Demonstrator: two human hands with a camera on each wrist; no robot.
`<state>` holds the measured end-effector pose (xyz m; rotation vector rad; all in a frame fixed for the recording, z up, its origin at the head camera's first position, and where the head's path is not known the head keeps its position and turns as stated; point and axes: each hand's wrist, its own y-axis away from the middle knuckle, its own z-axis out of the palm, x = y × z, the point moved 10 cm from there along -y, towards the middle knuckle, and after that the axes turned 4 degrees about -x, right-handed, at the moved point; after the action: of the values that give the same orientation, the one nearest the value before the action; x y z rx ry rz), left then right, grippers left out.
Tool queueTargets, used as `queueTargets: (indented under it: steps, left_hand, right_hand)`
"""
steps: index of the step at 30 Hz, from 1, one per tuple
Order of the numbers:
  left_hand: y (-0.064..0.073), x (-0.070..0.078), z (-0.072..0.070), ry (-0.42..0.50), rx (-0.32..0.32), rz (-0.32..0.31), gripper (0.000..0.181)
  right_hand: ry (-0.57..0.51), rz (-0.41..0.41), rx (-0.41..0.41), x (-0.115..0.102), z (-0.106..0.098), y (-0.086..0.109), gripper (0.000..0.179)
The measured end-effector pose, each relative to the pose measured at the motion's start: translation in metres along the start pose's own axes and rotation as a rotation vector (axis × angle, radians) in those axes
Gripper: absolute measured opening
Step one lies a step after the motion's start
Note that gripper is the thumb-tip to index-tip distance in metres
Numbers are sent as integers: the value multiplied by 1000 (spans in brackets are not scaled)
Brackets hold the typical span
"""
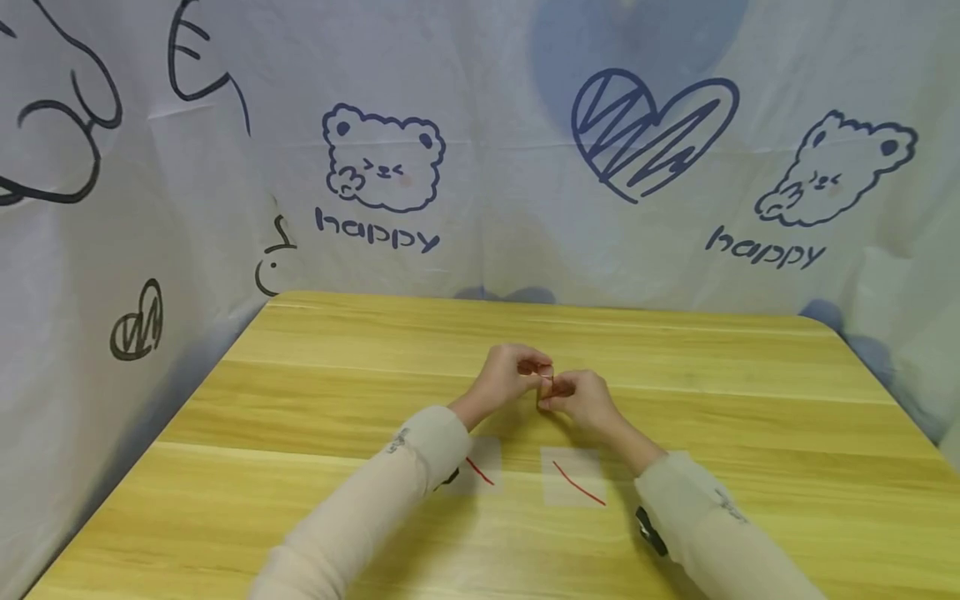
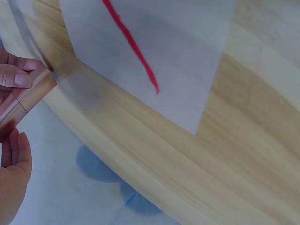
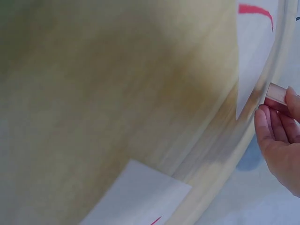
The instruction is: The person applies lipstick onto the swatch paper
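A slim rose-gold lipstick tube (image 1: 547, 388) is held between both hands above the far middle of the table. My left hand (image 1: 512, 372) pinches its upper end, while my right hand (image 1: 587, 400) grips lower down with thumb and fingers. In the left wrist view the tube (image 2: 33, 90) shows a thin seam across its shiny body. Part of the tube (image 3: 276, 97) also appears at the right edge of the right wrist view, partly covered by fingers. Whether any lipstick colour is exposed cannot be seen.
Two white paper squares lie on the wood-grain table (image 1: 300, 475), each with a red stroke. The left paper (image 1: 487, 454) is partly behind the left sleeve; the right paper (image 1: 558, 492) lies beside it. A printed white curtain (image 1: 495, 208) hangs behind the table.
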<state>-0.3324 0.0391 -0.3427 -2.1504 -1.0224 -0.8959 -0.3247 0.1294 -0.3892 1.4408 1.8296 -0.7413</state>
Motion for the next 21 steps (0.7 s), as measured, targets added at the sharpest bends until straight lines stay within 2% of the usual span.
queueTargets:
  steps: [12,21]
  left_hand:
    - [-3,-1,3,2,1,9,27]
    - [-2,-3,3,-19,1,-17,32]
  right_hand:
    - [15,9,-1,2,0,-2,14]
    - [39,-7,-5,1,0,-2,11]
